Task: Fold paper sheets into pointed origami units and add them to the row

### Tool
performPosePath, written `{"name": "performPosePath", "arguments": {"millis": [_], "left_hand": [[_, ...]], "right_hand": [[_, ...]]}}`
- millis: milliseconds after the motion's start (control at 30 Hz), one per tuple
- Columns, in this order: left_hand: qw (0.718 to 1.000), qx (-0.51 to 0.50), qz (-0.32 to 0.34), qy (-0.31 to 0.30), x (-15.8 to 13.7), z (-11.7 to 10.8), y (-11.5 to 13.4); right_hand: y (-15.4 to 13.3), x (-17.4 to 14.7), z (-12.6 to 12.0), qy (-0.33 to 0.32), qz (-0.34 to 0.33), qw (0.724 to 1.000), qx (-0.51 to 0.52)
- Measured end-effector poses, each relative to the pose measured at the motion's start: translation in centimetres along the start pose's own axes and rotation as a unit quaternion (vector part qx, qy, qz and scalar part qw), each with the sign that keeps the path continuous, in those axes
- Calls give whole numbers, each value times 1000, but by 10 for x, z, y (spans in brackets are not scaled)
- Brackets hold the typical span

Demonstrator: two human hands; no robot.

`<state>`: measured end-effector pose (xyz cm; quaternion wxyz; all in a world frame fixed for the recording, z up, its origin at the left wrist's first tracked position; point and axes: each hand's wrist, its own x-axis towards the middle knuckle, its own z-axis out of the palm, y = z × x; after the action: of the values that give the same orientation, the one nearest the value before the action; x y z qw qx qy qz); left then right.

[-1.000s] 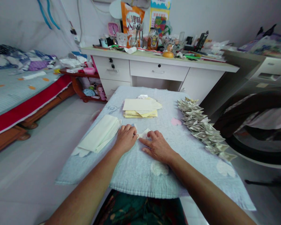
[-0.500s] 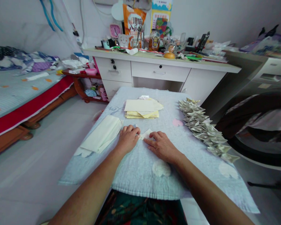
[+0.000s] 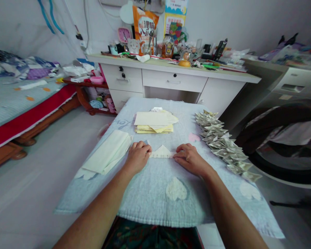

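Note:
A small sheet of folded pale paper [image 3: 162, 152] lies on the cloth in front of me, with a triangular peak on its far side and a straight strip along the near side. At its left end, my left hand [image 3: 138, 156] has its curled fingers closed on the paper. My right hand [image 3: 191, 159] grips the opposite end between thumb and fingers. Left of my left hand rests a folded bundle of whitish paper [image 3: 107, 152]. Beyond both hands sits a stack of cream and yellow paper sheets [image 3: 155, 119].
Many folded paper pieces [image 3: 220, 138] stand in rows along the right side of the light-blue cloth [image 3: 147, 204]. Behind is a white desk [image 3: 175, 81] crowded with jars and packets. A bed [image 3: 28, 100] is at left, a washing machine [image 3: 292, 86] at right.
My hands have moved apart along the folded paper to its two ends, uncovering its peak and strip. The view has shifted slightly.

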<state>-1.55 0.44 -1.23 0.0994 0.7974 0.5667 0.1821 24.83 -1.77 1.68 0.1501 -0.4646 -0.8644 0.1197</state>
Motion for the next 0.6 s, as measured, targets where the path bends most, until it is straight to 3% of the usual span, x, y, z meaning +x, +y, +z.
{"name": "performPosePath", "arguments": {"millis": [167, 400, 500, 600], "left_hand": [[1000, -4, 11, -7, 0, -2, 1], [999, -29, 22, 28, -1, -5, 6], [995, -62, 30, 69, -3, -12, 11], [980, -98, 30, 168, -7, -20, 17]], "right_hand": [[-19, 13, 16, 85, 23, 996, -7], [-31, 24, 26, 45, 7, 998, -47], [-29, 26, 27, 49, -10, 998, -45], [-28, 27, 27, 84, -15, 996, -31]]}}
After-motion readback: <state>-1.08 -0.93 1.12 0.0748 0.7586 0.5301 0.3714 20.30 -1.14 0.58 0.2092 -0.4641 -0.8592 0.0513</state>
